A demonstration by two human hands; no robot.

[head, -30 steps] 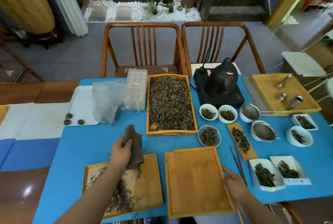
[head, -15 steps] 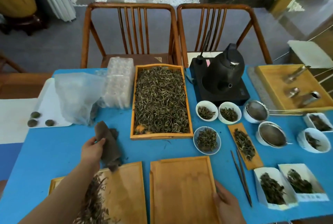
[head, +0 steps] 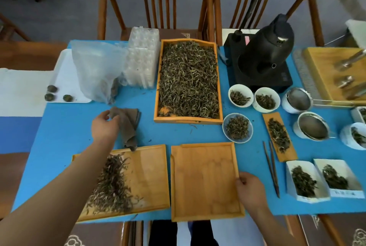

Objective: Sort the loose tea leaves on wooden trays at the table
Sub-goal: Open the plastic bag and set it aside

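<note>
Two flat wooden trays lie at the near edge of the blue table. The left tray (head: 150, 176) carries a pile of loose tea leaves (head: 112, 184); the middle tray (head: 204, 182) is bare. My left hand (head: 104, 127) holds a brown cloth (head: 128, 127) that lies on the table just beyond the left tray. My right hand (head: 249, 188) grips the right edge of the middle tray. A deep wooden tray (head: 158, 87) full of tea leaves (head: 189, 79) stands further back.
Bowls of tea (head: 237, 128), a small wooden scoop with leaves (head: 279, 135), strainers (head: 313, 127), tweezers (head: 272, 168) and two white boxes of tea (head: 305, 181) crowd the right. A black kettle (head: 265, 53), plastic bag (head: 97, 71) and clear egg trays (head: 142, 57) stand behind. Two chairs face me.
My left hand has carried the brown cloth off the left tray and set it down on the table beyond it. My right hand stays on the middle tray's right edge.
</note>
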